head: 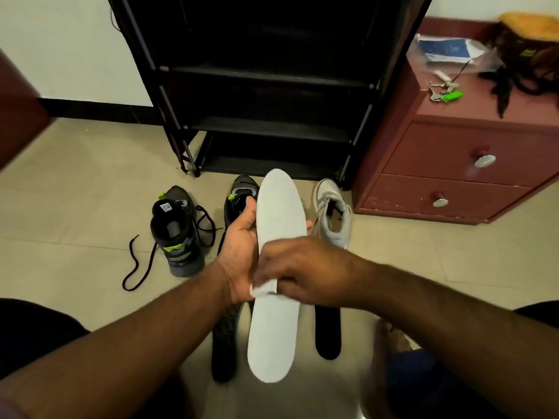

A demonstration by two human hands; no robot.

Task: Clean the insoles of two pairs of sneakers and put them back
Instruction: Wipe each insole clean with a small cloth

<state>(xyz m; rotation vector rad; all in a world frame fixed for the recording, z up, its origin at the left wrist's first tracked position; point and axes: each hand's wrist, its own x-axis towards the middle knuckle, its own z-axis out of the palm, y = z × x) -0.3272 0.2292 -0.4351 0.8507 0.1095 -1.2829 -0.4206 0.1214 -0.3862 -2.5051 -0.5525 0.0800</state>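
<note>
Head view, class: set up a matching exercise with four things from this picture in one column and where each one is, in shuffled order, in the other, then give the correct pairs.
Things
1. white insole
2. bunch of keys
3. grey and white sneaker
4. black insole

Places
A. on top of the reddish-brown drawer cabinet
B. lying flat on the floor, under the right forearm
C. held up in the left hand, with the right hand across it
D. standing on the floor beside the cabinet

Pairs: 1-C, 2-A, 3-D, 4-B
</note>
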